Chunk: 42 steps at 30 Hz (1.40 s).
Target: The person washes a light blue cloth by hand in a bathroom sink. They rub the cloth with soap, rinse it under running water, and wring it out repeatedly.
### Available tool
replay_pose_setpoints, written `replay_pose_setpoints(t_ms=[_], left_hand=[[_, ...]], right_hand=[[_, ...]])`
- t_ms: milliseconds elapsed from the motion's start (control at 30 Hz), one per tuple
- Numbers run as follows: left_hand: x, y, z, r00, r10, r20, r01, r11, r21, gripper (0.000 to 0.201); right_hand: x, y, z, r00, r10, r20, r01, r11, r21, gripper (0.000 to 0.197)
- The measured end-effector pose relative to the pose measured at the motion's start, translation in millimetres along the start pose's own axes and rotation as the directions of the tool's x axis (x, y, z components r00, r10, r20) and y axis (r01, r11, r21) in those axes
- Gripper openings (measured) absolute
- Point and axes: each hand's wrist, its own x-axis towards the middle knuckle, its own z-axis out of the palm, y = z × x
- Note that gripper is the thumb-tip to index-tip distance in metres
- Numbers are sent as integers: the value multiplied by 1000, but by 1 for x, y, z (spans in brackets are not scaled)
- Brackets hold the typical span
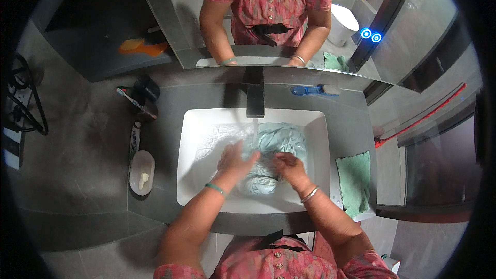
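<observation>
A pale blue cloth [281,137] lies bunched and wet in a white rectangular washbasin [320,186]. Water runs from the dark faucet [255,101] into the basin, beside the cloth. My left hand [235,161], slightly blurred, hovers over the water left of the cloth with its thumb and fingers apart, holding nothing. Curled fingers of my right hand [291,168] close at the right side of the cloth; the exact grip is partly hidden. A lower fold of the cloth shows between my wrists.
Left of the basin are a soap dish [142,173], a toothpaste tube [135,139] and a dark cup [147,111] with a toothbrush. A blue-handled brush [310,90] lies behind the basin. A green cloth [355,183] rests at the right. The mirror [186,26] rises behind the counter.
</observation>
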Motion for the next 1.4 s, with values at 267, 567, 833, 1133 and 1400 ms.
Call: replay_pose_setpoints(t_ms=[267,567,833,1133,1400], left_hand=[[4,-65,33,979,95,178,-117,986,115,56],[-57,54,52,829,461,-318,-537,816,-217,18],[3,62,20,953,50,-299,-75,995,-72,30],[-35,68,31,921,337,-194,-362,926,-111,73],[-28,66,31,965,226,-132,-252,937,-240,72]], right_hand=[[-3,29,-35,699,629,340,-463,760,-455,85],[1,24,14,729,52,682,-622,467,629,101],[10,30,54,870,196,452,-489,246,837,52],[19,54,38,897,-192,397,-284,438,853,60],[13,36,58,878,-394,273,-257,94,962,64]])
